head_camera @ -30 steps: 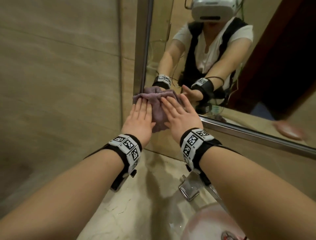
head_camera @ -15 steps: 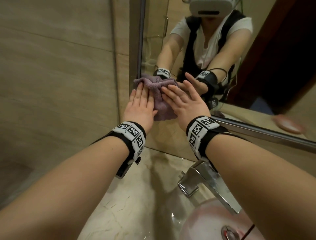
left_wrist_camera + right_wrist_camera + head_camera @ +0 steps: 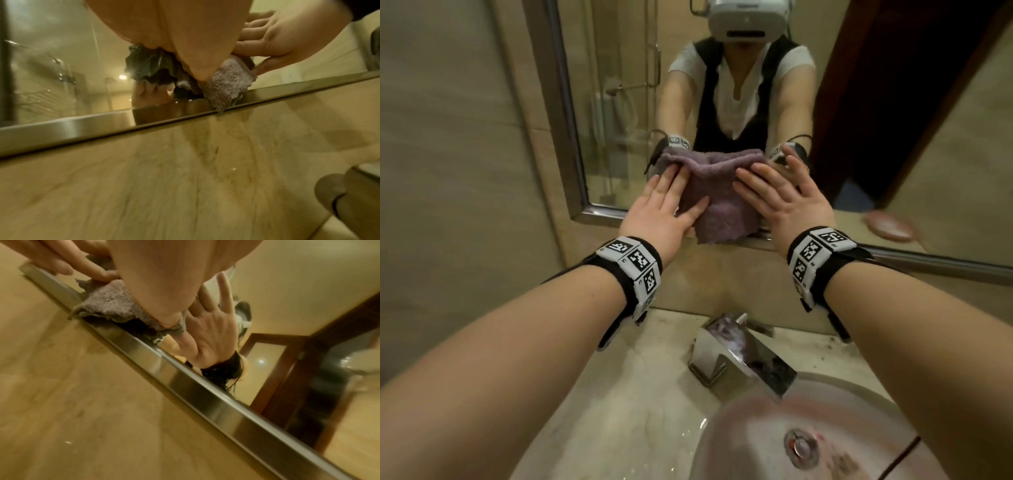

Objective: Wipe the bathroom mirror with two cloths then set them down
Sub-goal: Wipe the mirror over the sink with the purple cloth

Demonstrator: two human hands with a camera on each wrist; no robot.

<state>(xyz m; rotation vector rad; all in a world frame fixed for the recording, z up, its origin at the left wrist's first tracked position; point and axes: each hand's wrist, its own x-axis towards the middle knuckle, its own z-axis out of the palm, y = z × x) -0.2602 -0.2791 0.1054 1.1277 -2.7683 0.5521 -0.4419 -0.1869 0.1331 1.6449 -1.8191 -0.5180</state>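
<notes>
Purple cloth [image 3: 717, 192] flat against mirror [image 3: 619, 102], both hands [image 3: 784, 202] spread, fingers straight, pressing it.

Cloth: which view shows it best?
The head view: the whole purple cloth spreads on the mirror, with the left hand and right hand flat on its sides. The left wrist view shows only its lower corner at the frame; the right wrist view shows only its bunched lower edge.
</notes>
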